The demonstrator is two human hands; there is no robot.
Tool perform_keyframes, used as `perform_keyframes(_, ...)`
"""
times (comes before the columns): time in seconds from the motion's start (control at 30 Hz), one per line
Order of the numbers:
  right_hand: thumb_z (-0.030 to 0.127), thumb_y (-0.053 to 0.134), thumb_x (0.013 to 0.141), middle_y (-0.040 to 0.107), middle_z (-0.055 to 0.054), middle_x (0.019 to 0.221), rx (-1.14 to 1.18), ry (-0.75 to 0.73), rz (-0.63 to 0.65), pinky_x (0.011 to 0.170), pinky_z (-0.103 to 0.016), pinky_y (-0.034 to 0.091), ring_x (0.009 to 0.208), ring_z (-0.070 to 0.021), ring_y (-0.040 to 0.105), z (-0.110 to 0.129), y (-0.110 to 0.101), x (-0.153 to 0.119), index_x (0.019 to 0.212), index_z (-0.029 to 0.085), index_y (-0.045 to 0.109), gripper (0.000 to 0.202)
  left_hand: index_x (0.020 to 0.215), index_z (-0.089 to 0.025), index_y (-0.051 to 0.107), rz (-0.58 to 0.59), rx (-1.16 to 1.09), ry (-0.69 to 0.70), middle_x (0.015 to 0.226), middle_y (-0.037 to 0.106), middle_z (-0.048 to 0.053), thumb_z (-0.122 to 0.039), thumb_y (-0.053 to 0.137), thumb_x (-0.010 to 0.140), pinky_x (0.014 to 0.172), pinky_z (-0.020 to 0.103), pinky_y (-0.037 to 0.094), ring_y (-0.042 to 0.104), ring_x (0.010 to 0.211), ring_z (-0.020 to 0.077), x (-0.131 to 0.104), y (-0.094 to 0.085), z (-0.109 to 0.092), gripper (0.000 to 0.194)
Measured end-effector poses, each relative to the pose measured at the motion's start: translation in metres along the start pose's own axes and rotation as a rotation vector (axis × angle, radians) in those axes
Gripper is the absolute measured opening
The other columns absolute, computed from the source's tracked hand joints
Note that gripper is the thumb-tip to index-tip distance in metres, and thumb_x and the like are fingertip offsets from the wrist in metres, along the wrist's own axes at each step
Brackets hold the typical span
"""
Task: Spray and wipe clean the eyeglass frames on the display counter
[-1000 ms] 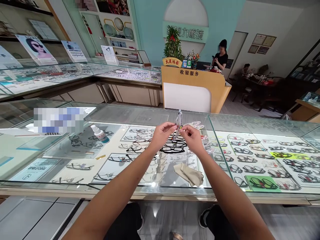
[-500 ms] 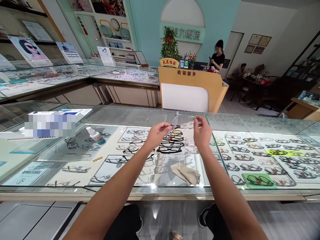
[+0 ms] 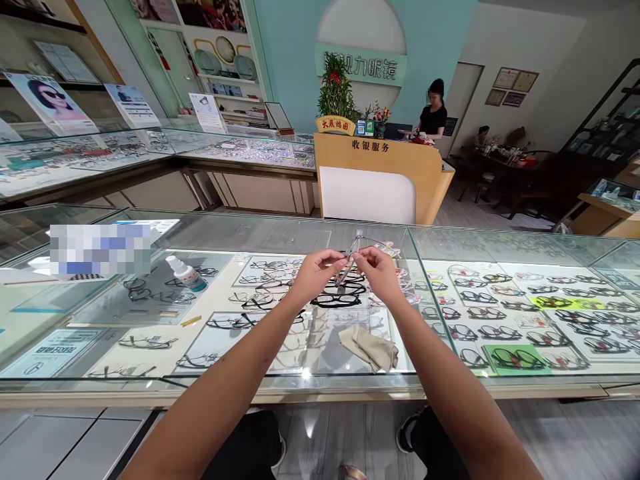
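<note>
My left hand (image 3: 319, 272) and my right hand (image 3: 378, 269) are close together above the glass display counter (image 3: 280, 227). Between them is a pair of eyeglasses (image 3: 357, 244) with a thin, pale frame, pinched by the fingertips of both hands. Fingers hide part of the frame. Beneath the hands, several black eyeglasses (image 3: 338, 300) lie in a column, with clear-framed ones to the right. Nearer my body, a crumpled beige cloth (image 3: 370, 348) rests on the glass.
A white spray bottle (image 3: 186, 273) stands at the left, with a yellow strip (image 3: 191, 321) near it. More eyeglasses (image 3: 493, 332) fill the case on the right. Beyond the counter, a person (image 3: 434, 117) stands behind a wooden cashier desk (image 3: 435, 180).
My right hand has moved left and down to meet my left hand, and its fingers now close on the eyeglasses. The person at the desk has lowered their hands.
</note>
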State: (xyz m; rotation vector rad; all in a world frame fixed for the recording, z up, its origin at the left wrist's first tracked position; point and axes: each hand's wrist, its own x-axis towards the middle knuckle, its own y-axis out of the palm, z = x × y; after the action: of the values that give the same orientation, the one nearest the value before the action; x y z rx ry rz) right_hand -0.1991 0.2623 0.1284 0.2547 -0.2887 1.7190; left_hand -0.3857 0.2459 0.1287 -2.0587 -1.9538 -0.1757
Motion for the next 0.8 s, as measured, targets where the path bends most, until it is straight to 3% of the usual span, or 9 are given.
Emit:
perform_keyframes(0.3,0.061,0.072,0.083,0.06,0.003,0.062,-0.037,0.051,-0.033,0.054,-0.027,0.037,0.056,-0.0137,0.053,0.004,-0.003,0.001,0.082,0.023,0.062,0.04,0.094,-0.02,0.077,-0.077,-0.024,-0.002,0.099,0.08,0.008,-0.062,0.082,0.08,0.083,0.034,0.055,0.07,0.088,0.0213,0.001,0.001,0.004,0.044)
perform_keyframes(0.53,0.051,0.073,0.079,0.063,0.003,0.059,0.046,0.183,-0.069,0.05,-0.027,0.03,0.048,-0.0101,0.04,0.01,-0.006,0.003,0.07,0.024,0.051,0.035,0.096,-0.02,0.074,-0.257,-0.217,-0.047,0.106,0.08,0.01,-0.062,0.087,0.074,0.089,0.036,0.058,0.074,0.101,0.0231,0.006,-0.005,0.005,0.049)
perform_keyframes(0.8,0.048,0.082,0.071,0.066,0.002,0.063,0.212,0.299,-0.057,0.051,-0.027,0.029,0.049,-0.0087,0.043,0.007,-0.006,0.004,0.073,0.021,0.061,0.034,0.097,-0.021,0.069,-0.432,-0.349,-0.026,0.119,0.077,0.01,-0.059,0.086,0.076,0.093,0.041,0.062,0.074,0.112,0.0243,0.01,-0.014,0.005,0.047)
